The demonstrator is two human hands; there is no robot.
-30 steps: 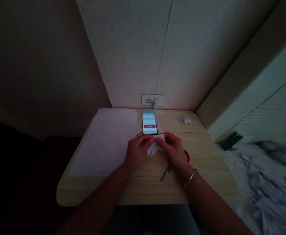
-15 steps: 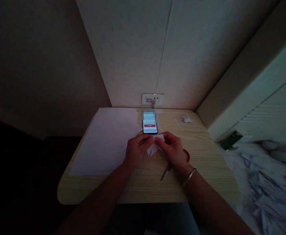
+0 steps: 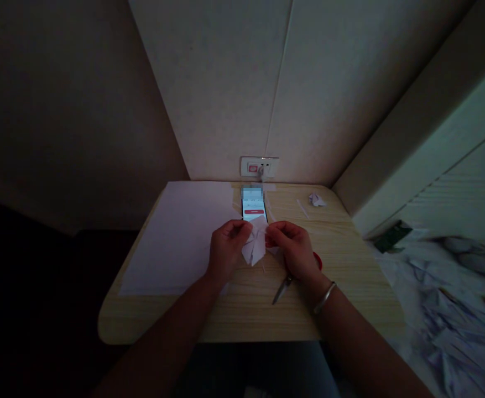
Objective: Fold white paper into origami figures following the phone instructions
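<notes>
Folded paper [image 3: 255, 247] sits between my hands, above the table [image 3: 267, 323] and just on the near side of the lit phone [image 3: 253, 205], overlapping its near end from where I look. My left hand [image 3: 224, 250] has thumb and forefinger pinched together on its left edge; my right hand [image 3: 298, 249] has thumb and fingertips closed on its right edge. I judge I'm midway through shaping the creases, with the flaps spread somewhat. The next move calls for a light, even grip and careful alignment, without tugging the thin layers. The scissors [image 3: 282, 289] lie partly hidden beneath my right hand, and the large white sheet [image 3: 171, 243] lies to the left.
</notes>
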